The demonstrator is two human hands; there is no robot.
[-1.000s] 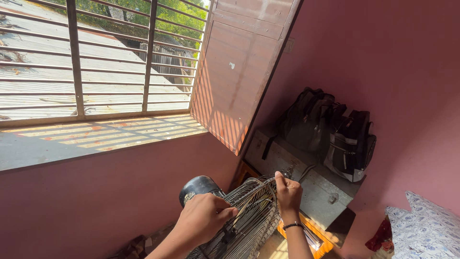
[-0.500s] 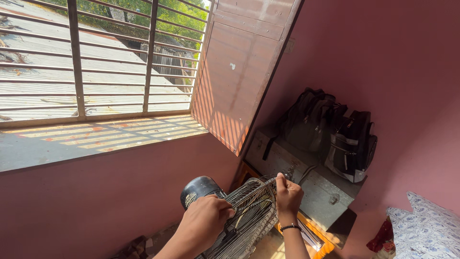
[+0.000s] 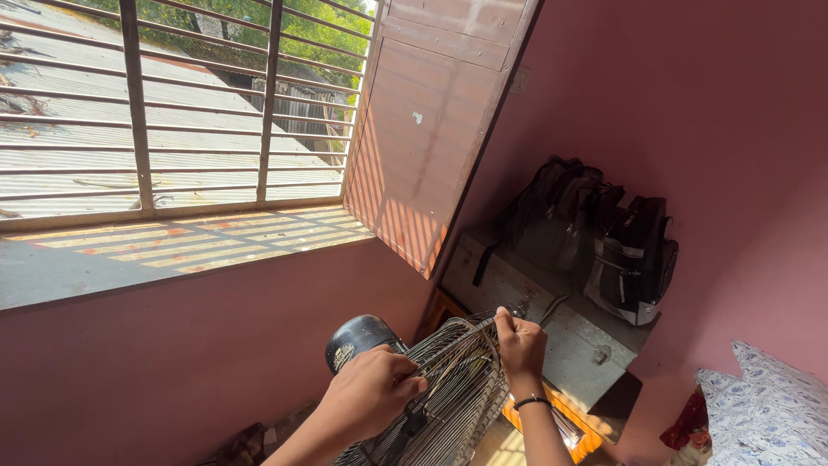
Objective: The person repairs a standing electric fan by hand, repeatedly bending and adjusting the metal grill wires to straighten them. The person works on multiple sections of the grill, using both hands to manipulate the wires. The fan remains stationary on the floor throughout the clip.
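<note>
A table fan with a wire grille (image 3: 448,388) and a black motor housing (image 3: 358,338) stands low in the head view. My left hand (image 3: 371,393) grips the back of the grille just beside the motor housing. My right hand (image 3: 519,345), a black band on its wrist, is closed on the grille's upper rim. Both hands clasp the fan's wire cage from opposite sides. The fan's base is out of view below the frame.
A grey metal trunk (image 3: 552,324) stands behind the fan with two dark backpacks (image 3: 595,237) on it. A barred window (image 3: 172,112) with an open wooden shutter (image 3: 431,129) and a deep sill is to the left. A patterned pillow (image 3: 763,410) lies at the right.
The fan and both hands sit slightly lower and to the right in view; my grip on the grille is unchanged.
</note>
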